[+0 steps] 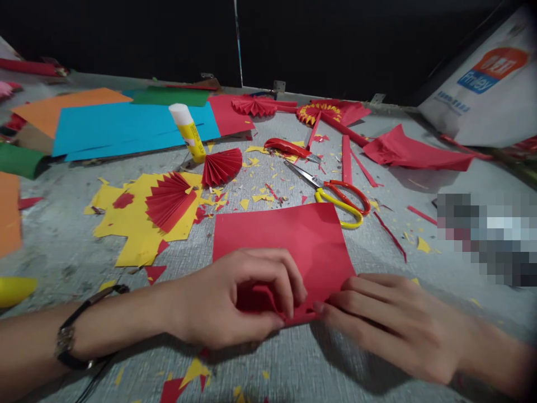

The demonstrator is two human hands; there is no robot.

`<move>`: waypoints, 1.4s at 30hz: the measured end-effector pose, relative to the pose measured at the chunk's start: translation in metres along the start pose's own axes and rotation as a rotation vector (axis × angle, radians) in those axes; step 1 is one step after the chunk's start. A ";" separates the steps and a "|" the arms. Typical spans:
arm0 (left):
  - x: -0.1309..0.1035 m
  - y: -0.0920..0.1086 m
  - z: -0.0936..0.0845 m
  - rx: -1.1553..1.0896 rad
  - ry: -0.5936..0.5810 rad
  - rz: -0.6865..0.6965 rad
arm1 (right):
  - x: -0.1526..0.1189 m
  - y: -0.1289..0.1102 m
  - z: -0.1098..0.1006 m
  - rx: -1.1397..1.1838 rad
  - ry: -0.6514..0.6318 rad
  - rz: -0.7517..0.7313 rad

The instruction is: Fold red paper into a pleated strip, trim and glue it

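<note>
A sheet of red paper (277,229) lies in front of me, its near edge turned up in a narrow fold. My left hand (247,296) pinches that edge between thumb and fingers. At the near right corner, my right hand (398,319) is closed on the same edge, slightly blurred, its thumb tip against the paper. Just beyond the sheet's far right corner lie scissors (327,190) with one red and one yellow handle. A red utility knife (289,148) rests behind them. Two pleated red paper fans (172,201) sit to the left, one on cut yellow paper (138,246).
A glue stick (188,134) stands tilted near blue sheets (138,129) at the back left. Pleated rosettes (321,113) and a crumpled red piece (415,148) lie farther back. A white plastic bag (474,95) stands at right. Paper scraps litter the grey table (394,201).
</note>
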State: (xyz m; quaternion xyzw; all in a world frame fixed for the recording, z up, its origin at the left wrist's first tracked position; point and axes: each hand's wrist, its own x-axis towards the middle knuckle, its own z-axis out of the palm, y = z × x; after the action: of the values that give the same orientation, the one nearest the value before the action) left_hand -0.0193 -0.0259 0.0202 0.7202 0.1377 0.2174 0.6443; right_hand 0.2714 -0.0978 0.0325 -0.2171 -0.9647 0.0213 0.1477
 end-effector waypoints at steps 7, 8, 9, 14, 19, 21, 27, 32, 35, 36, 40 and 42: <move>-0.002 -0.005 0.002 0.150 0.018 0.025 | 0.002 0.004 0.003 -0.008 0.048 0.024; -0.002 -0.004 0.002 0.165 0.017 0.033 | 0.002 0.004 0.004 -0.010 0.045 0.024; -0.002 -0.004 0.002 0.179 0.013 0.042 | 0.002 0.005 0.004 -0.011 0.041 0.023; -0.003 -0.002 0.004 0.236 -0.002 0.057 | 0.003 0.006 0.003 -0.021 0.032 0.022; -0.002 -0.002 0.003 0.241 -0.013 0.059 | 0.000 0.007 0.003 -0.026 0.013 0.018; -0.002 -0.002 0.002 0.245 -0.014 0.059 | -0.003 0.007 0.004 -0.025 -0.001 0.011; -0.004 -0.003 0.002 0.271 -0.012 0.063 | -0.004 0.009 0.008 0.018 0.082 -0.014; -0.004 -0.002 0.003 0.298 -0.017 0.070 | 0.003 0.007 0.011 0.049 0.129 0.043; -0.004 -0.002 0.004 0.306 -0.020 0.081 | 0.004 0.006 0.014 0.067 0.138 0.065; -0.004 -0.003 0.004 0.308 -0.019 0.082 | 0.003 0.006 0.015 0.072 0.139 0.069; -0.005 -0.003 0.004 0.316 -0.013 0.083 | 0.002 0.006 0.016 0.090 0.153 0.083; -0.005 -0.003 0.004 0.317 -0.019 0.082 | 0.002 0.006 0.016 0.097 0.157 0.083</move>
State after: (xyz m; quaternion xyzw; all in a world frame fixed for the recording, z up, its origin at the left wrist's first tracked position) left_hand -0.0214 -0.0318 0.0159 0.8198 0.1350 0.2124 0.5144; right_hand 0.2671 -0.0908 0.0171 -0.2506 -0.9381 0.0570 0.2324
